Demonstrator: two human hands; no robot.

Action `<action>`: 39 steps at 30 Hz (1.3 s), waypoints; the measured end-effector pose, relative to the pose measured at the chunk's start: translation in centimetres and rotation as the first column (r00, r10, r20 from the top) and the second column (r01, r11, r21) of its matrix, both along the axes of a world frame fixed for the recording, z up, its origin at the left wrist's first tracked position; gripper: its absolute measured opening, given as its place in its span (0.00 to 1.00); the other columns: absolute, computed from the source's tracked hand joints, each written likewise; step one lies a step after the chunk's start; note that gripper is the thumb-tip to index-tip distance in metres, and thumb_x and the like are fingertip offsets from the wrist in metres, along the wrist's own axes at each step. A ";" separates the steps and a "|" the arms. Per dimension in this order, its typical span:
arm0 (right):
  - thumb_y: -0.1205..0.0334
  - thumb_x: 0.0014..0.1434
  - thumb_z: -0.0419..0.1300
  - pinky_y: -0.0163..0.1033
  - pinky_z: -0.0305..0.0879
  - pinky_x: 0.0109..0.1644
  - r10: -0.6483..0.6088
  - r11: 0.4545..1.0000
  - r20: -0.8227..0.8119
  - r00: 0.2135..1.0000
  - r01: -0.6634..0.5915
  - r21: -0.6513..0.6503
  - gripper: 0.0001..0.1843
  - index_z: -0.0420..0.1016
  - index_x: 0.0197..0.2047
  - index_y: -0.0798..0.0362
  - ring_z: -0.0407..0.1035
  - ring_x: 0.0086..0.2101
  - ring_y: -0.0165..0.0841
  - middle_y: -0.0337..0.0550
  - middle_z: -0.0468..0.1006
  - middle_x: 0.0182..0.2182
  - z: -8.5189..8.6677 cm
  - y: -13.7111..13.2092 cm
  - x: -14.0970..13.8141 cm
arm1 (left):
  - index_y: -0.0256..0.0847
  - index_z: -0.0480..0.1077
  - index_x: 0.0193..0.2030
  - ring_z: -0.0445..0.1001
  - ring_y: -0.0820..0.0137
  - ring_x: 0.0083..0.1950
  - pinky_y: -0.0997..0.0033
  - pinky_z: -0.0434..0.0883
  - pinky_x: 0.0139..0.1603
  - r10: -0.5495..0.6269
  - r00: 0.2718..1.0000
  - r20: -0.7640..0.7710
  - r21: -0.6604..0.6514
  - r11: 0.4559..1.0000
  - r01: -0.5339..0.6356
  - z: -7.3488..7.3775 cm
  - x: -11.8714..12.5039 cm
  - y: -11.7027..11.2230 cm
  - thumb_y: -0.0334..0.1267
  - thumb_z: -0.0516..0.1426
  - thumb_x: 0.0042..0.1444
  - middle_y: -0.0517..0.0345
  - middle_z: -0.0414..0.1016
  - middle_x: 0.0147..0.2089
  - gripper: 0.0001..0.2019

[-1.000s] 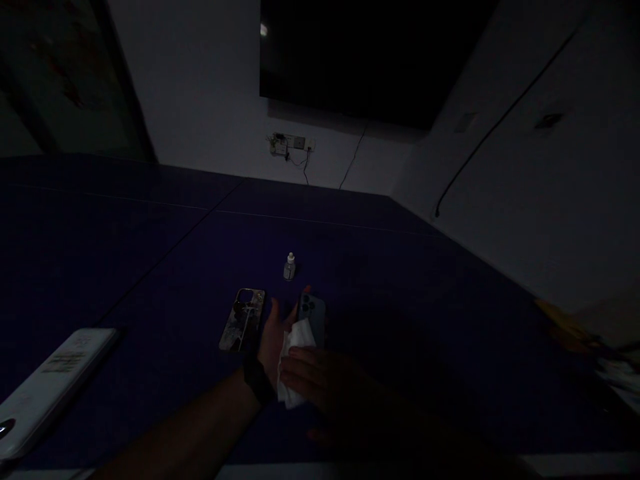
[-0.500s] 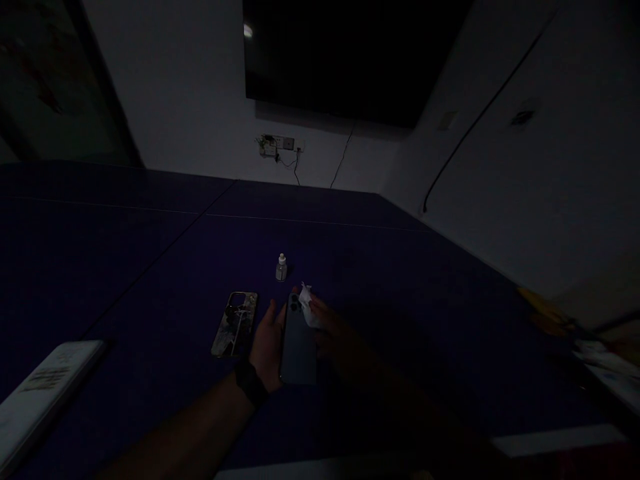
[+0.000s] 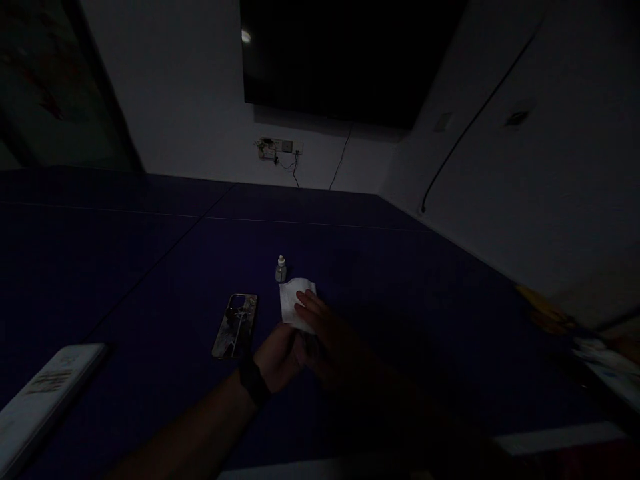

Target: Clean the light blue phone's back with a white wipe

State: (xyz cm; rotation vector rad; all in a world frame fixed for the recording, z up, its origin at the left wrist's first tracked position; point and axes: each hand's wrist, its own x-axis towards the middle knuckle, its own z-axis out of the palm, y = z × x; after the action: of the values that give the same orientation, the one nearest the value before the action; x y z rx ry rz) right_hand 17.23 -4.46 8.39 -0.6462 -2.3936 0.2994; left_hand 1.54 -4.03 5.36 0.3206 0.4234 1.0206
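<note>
the left hand (image 3: 278, 357), with a dark wristband (image 3: 254, 382) at its wrist, curls inward, and its fingers are hidden, so i cannot tell what it grips. the right hand (image 3: 333, 343), deep in shadow, lies across it, its fingers (image 3: 309, 307) pressed together on a white wipe (image 3: 290, 303). a dark object (image 3: 311, 348) between the hands is too shadowed to identify. the wipe sits toward the near edge of the dark blue desk (image 3: 125, 267). a small dropper bottle (image 3: 281, 270) stands upright just beyond it. a phone case (image 3: 235, 325) with a printed back lies flat just beside the left hand. a pale flat object (image 3: 47, 400) lies at the desk's left edge.
</note>
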 end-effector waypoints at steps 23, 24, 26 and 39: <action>0.62 0.70 0.53 0.46 0.65 0.64 0.304 0.940 0.287 0.909 -0.238 -0.243 0.22 0.68 0.65 0.44 0.69 0.59 0.37 0.44 0.76 0.58 -1.3 -3.9 3.2 | 0.35 0.70 0.59 0.81 0.58 0.45 0.59 0.73 0.50 -0.001 0.995 -0.103 -0.124 0.992 -0.012 0.8 -0.9 0.1 0.54 0.45 0.69 0.45 0.81 0.45 0.27; 0.60 0.69 0.55 0.46 0.67 0.62 0.302 0.931 0.264 0.916 -0.223 -0.289 0.20 0.71 0.63 0.41 0.72 0.57 0.38 0.41 0.78 0.56 -1.4 -4.0 3.6 | 0.34 0.69 0.60 0.80 0.58 0.46 0.59 0.72 0.52 0.010 0.994 -0.113 -0.126 0.992 -0.024 1.0 -0.9 0.1 0.53 0.45 0.69 0.44 0.81 0.47 0.27; 0.54 0.67 0.57 0.46 0.71 0.56 0.256 0.897 0.184 0.949 -0.162 -0.412 0.17 0.76 0.57 0.38 0.77 0.50 0.38 0.38 0.82 0.51 -0.9 -3.8 4.4 | 0.32 0.69 0.60 0.80 0.58 0.48 0.59 0.72 0.54 0.019 0.993 -0.113 -0.118 0.993 -0.033 1.3 -0.9 0.1 0.52 0.45 0.69 0.43 0.80 0.48 0.27; 0.66 0.63 0.57 0.45 0.68 0.51 -0.572 0.728 0.011 0.820 0.514 -0.454 0.09 0.75 0.46 0.52 0.74 0.43 0.41 0.48 0.80 0.39 -0.4 16.8 1.5 | 0.36 0.71 0.55 0.80 0.63 0.39 0.69 0.72 0.38 -0.069 0.971 -0.231 -0.100 0.994 0.046 0.2 -0.6 -0.4 0.54 0.52 0.66 0.50 0.81 0.43 0.23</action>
State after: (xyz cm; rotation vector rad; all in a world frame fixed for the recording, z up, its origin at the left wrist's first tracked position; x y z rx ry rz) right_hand 18.74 12.34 8.03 -1.4576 -1.8961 0.6078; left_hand 0.94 -4.41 5.56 0.3682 0.6696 0.9061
